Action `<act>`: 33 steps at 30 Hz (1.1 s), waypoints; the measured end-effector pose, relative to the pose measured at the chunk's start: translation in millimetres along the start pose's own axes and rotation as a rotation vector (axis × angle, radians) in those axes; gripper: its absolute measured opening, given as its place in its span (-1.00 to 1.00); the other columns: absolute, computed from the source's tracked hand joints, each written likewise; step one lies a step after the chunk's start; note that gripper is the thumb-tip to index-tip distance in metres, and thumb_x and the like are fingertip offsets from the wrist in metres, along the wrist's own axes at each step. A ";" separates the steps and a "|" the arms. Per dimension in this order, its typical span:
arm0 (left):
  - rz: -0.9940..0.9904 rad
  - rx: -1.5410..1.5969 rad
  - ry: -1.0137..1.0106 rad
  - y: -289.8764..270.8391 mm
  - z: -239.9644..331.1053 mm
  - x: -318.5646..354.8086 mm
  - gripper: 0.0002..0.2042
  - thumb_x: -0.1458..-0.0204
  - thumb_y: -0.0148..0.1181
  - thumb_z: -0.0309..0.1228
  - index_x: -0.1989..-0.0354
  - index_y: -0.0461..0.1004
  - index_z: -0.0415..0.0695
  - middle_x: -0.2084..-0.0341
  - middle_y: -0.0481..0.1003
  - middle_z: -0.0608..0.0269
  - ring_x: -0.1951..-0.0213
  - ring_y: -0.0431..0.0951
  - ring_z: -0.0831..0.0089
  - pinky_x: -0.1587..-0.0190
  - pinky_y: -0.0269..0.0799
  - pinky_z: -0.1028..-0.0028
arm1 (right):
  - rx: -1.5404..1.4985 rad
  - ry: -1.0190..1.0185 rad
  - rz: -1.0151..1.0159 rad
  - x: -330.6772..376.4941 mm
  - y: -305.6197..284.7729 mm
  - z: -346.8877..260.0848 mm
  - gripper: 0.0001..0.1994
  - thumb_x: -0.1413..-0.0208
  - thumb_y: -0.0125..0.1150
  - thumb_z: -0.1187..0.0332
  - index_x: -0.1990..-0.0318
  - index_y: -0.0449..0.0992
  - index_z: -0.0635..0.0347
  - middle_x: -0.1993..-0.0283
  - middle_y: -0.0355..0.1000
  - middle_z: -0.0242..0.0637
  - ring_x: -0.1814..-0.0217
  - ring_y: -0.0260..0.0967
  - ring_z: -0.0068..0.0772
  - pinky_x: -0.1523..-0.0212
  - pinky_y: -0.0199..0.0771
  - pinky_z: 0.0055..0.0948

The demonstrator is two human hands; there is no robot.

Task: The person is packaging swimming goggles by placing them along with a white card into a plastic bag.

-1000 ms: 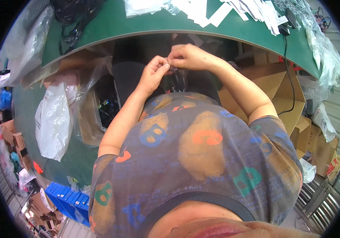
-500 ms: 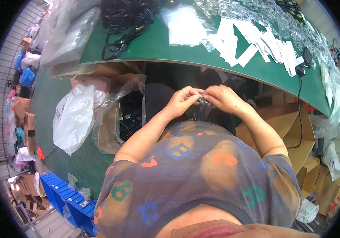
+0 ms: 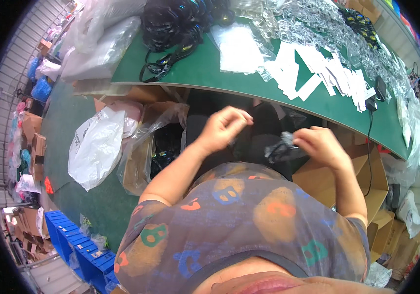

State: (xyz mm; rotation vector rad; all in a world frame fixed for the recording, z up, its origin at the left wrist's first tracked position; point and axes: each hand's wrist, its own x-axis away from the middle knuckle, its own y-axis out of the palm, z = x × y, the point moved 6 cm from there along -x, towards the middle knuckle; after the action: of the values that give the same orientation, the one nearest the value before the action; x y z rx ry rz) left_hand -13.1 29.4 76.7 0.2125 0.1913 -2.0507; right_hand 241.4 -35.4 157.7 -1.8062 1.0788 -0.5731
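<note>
My right hand (image 3: 321, 147) pinches a small clear plastic bag (image 3: 282, 147) with something dark inside; motion blurs it. The bag hangs over my lap, to the left of that hand. Farther left, my left hand (image 3: 227, 128) is raised above my dark-clothed legs, fingers curled together. Whether anything small is between its fingertips cannot be made out. On the green table (image 3: 190, 81) ahead lie white paper strips (image 3: 335, 73), a stack of clear bags (image 3: 237, 49) and a heap of shiny black straps (image 3: 171, 29).
Clear plastic pieces (image 3: 313, 24) are heaped at the table's far side. An open carton (image 3: 139, 161) with a plastic liner and black goods stands left of my legs, beside a white bag (image 3: 97, 149). Cartons (image 3: 362, 166) stand at right, near a hanging black cable (image 3: 370, 147). Blue bins (image 3: 85, 250) sit lower left.
My hands, together at the small bag before, have parted. The right hand has moved right and lower with the bag. The left hand stays nearly in place. The view has shifted slightly.
</note>
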 end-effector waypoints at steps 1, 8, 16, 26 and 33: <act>0.093 -0.037 0.066 -26.3 1.5 -7.0 -0.90 -0.28 0.15 -0.44 0.24 0.54 -0.20 0.21 0.60 0.26 0.13 0.57 0.53 -0.02 0.47 0.46 | -0.055 0.144 -0.016 13.3 -19.9 11.7 -0.87 -0.20 0.25 0.31 0.18 0.59 0.13 0.33 0.56 -0.10 0.31 0.52 -0.01 0.25 0.53 -0.24; 0.685 -0.626 0.319 -237.1 62.5 -77.7 -0.86 -0.24 0.18 -0.44 0.16 0.60 -0.23 0.31 0.64 0.25 0.25 0.59 0.57 0.13 0.48 0.54 | -0.092 0.702 0.266 175.9 -151.0 27.5 -0.87 -0.28 0.14 0.44 0.23 0.50 0.35 0.43 0.36 -0.43 0.37 0.24 -0.58 0.32 0.30 -0.50; 0.065 -1.185 -0.266 -302.4 -10.1 -163.9 -0.66 -0.09 0.24 -0.08 0.11 0.67 -0.05 0.25 0.66 0.10 0.14 0.66 0.17 0.07 0.51 0.26 | 0.204 1.085 0.198 334.1 -158.1 100.7 -0.83 -0.14 0.26 0.40 0.28 0.56 0.39 0.53 0.45 -0.26 0.46 0.36 -0.52 0.40 0.37 -0.38; -0.080 -1.220 -0.242 -245.6 14.7 -144.0 -0.62 -0.09 0.27 -0.10 0.05 0.65 -0.08 0.18 0.64 0.01 0.05 0.62 0.08 -0.01 0.49 0.24 | 0.309 0.667 0.139 151.4 -128.9 77.2 -0.58 -0.15 0.32 0.21 -0.07 0.52 0.28 0.05 0.56 0.02 0.00 0.51 0.06 -0.01 0.48 -0.16; 0.155 -1.381 0.064 -173.3 84.3 -90.9 -0.83 -0.09 0.15 -0.42 0.16 0.46 -0.16 0.20 0.57 0.03 0.09 0.57 0.01 0.09 0.45 0.11 | 0.280 0.009 0.141 -27.8 -56.6 0.9 -0.66 -0.16 0.31 0.21 -0.04 0.53 0.14 0.16 0.51 -0.15 0.08 0.47 -0.03 0.04 0.46 -0.17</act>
State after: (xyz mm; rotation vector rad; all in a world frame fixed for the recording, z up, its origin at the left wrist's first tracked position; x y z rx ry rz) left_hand -129.8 169.0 187.5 -0.5448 1.4749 -1.3610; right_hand 252.3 -0.4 209.1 -1.4744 1.0656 -0.6144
